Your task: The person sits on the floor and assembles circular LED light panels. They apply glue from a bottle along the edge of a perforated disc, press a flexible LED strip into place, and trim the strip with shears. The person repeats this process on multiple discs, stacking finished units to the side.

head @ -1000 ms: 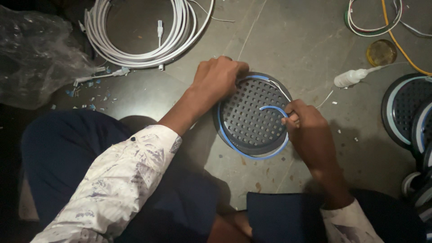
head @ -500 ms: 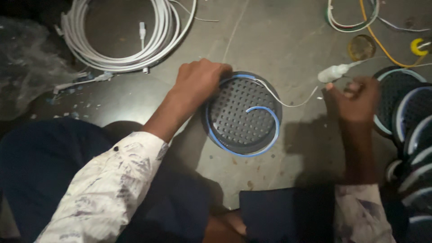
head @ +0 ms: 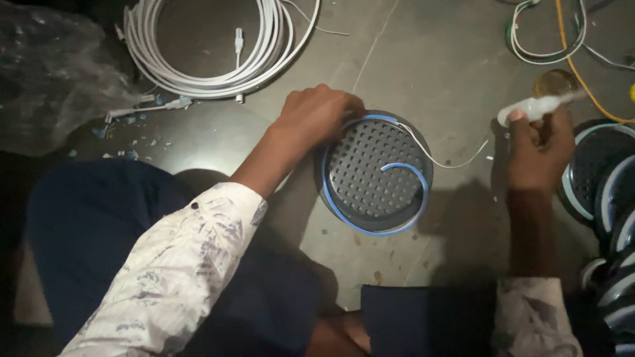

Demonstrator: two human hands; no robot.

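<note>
Blue-rimmed disc (head: pixel 374 175) under left hand (head: pixel 316 114); right hand (head: pixel 539 155) grips, seemingly, a white tube (head: pixel 532 108).

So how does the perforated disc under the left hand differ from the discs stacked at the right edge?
The perforated disc lies flat and alone on the floor, fully in view, while the stacked discs overlap one another and are cut off by the frame. The left hand rests on the single disc's rim; the right hand, holding a small white tube, is beside the stack, contact unclear. Both are dark, round and blue-rimmed.
</note>
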